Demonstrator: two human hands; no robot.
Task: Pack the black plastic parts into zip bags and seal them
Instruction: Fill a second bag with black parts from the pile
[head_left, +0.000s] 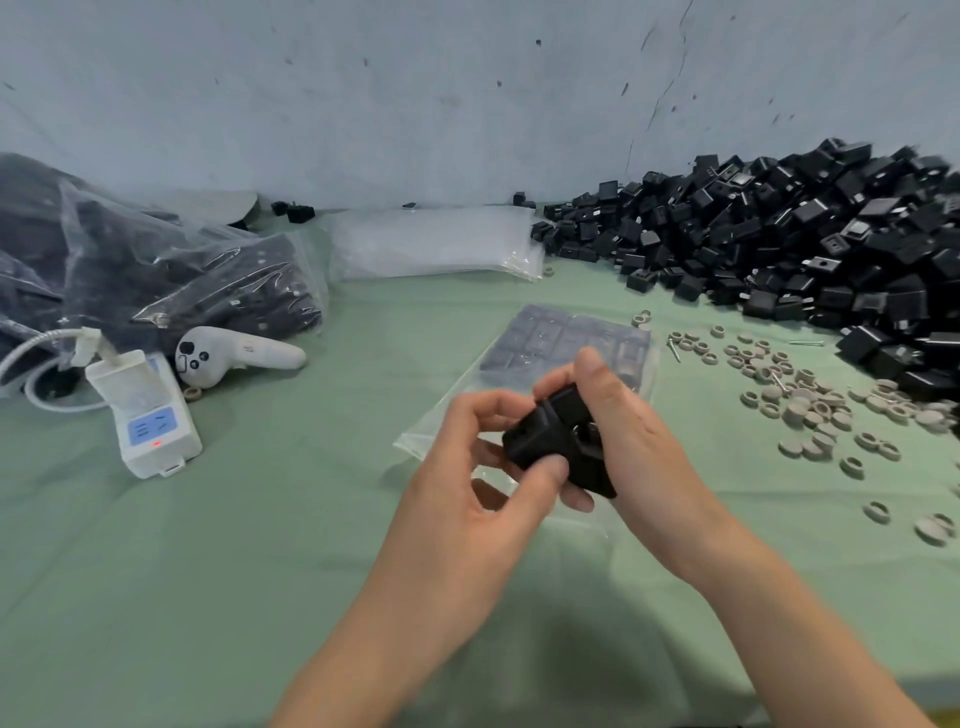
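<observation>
Both hands hold a small cluster of black plastic parts (550, 441) above the green table. My left hand (483, 467) pinches the cluster from the left with thumb and fingers. My right hand (618, 431) wraps it from the right, thumb on top. Under and behind the hands lies a clear zip bag (550, 343) with several black parts laid flat in rows inside; its open or shut end is hidden by my hands. A big heap of loose black parts (810, 249) fills the back right.
A stack of empty clear zip bags (431, 241) lies at the back centre. Filled bags of black parts (156, 275) pile up at the left. A white controller (234, 356) and white power strip (150, 415) sit left. Grey round caps (810, 405) and screws scatter on the right.
</observation>
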